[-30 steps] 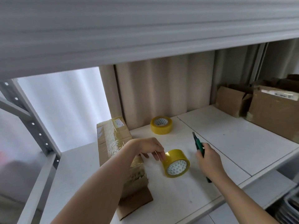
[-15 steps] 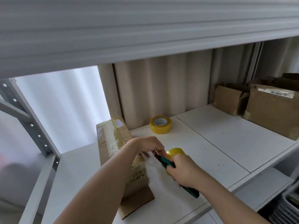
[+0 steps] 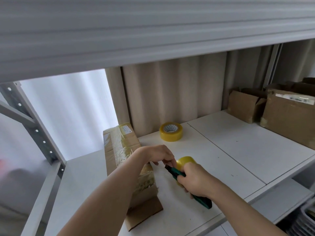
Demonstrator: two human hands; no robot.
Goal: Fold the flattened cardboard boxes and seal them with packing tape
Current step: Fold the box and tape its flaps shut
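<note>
Fingers [image 3: 172, 163] of the left hand [image 3: 156, 155] pinch down at the near yellow tape roll [image 3: 185, 161], right where the loose end seems to be. The right hand [image 3: 196, 181] is wrapped tight around a green cutter [image 3: 177, 174]. Its dark tip pokes out just under the left fingers, beside the roll. The handle end sticks out below the wrist.

Just left of the hands lies a long cardboard box [image 3: 119, 147], wrapped in shiny tape. Its near flap rests flat on the white shelf [image 3: 238, 150]. The left arm crosses over the box.

To the right, the shelf is bare up to its front edge, so there is room to move there. A thin seam runs across the shelf top.

Farther back, a second tape roll [image 3: 171, 131] lies flat near the beige curtain [image 3: 170, 92]. At the far right stand two brown boxes [image 3: 276, 109]. A grey beam [image 3: 153, 31] hangs low overhead.

A second ago the right hand was off to the right of the roll with the cutter pointing up. Now it has come in against the roll.
</note>
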